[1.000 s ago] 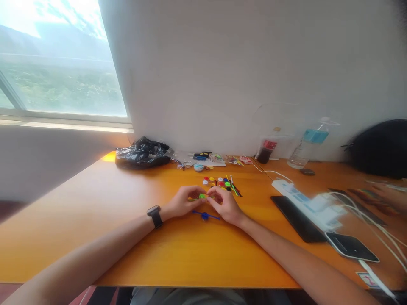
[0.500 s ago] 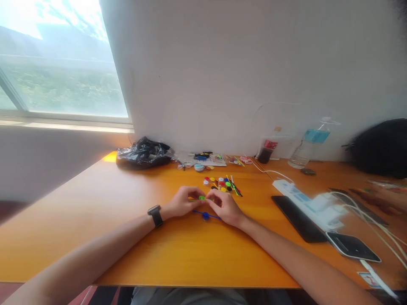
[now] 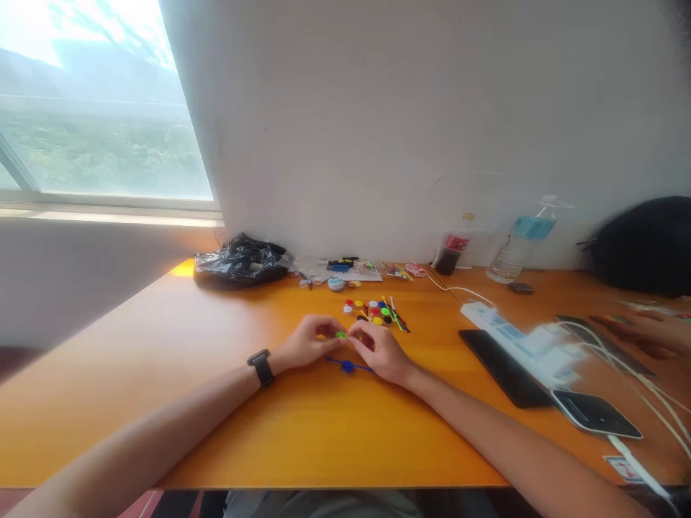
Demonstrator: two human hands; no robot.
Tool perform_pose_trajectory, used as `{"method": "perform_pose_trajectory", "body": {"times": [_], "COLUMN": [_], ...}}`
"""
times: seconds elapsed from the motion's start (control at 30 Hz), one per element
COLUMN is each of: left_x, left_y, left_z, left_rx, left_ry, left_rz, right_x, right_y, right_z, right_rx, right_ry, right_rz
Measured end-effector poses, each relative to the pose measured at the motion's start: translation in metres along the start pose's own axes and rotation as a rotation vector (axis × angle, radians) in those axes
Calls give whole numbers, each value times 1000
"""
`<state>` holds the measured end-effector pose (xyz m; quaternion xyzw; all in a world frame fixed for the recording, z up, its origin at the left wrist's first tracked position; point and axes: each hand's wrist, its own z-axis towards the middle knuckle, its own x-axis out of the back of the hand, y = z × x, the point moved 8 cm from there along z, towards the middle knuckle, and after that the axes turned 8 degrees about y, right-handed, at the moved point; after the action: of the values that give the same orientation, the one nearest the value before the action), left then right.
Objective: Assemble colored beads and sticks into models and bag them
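Note:
My left hand (image 3: 306, 343), with a black watch on its wrist, and my right hand (image 3: 381, 349) meet over the orange table (image 3: 162, 374). Both pinch a small green disc on a thin stick (image 3: 340, 334) between their fingertips. Just below the hands a blue disc on a blue stick (image 3: 348, 366) lies flat on the table. Beyond them sits a cluster of several coloured discs and sticks (image 3: 376, 312).
A black plastic bag (image 3: 240, 262), small packets and a dark-filled cup (image 3: 449, 256) line the wall, with a water bottle (image 3: 515, 248). At the right lie a white power strip (image 3: 507, 332) with cables, a black tablet (image 3: 504, 368), a phone (image 3: 594, 414) and another person's hand (image 3: 648, 332).
The view has shifted slightly; my hands stay together on the green piece, with only small finger movement. The other person's hand at the right has shifted a little.

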<state>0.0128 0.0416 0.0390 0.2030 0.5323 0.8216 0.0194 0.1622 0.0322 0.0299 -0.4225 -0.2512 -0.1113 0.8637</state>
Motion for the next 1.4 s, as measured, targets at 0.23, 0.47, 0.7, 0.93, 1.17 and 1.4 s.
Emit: {"method": "perform_pose_trajectory", "body": {"times": [0.23,0.47,0.7,0.93,1.17,1.4], "left_x": [4,0,0,-9,-15,-4], "left_y": [-22,-20,-35,-14,-2,-15], "left_z": [4,3,6,0,-5,3], "left_rx": [316,286,268,91,-141,-24], "left_ry": [-32,-150,-89,-160,-212,-54], "left_rz": [-371,-444,-384,-163,86,34], "right_x": [6,17,14,1,5,23], "right_y": [-9,-17,-15,-7,-6,-17], "right_z": [1,2,1,0,1,4], "right_rx": [56,110,117,56,64,116], "right_ry": [48,115,81,-16,-27,157], "right_rz": [22,26,-26,-8,-59,-62]}}
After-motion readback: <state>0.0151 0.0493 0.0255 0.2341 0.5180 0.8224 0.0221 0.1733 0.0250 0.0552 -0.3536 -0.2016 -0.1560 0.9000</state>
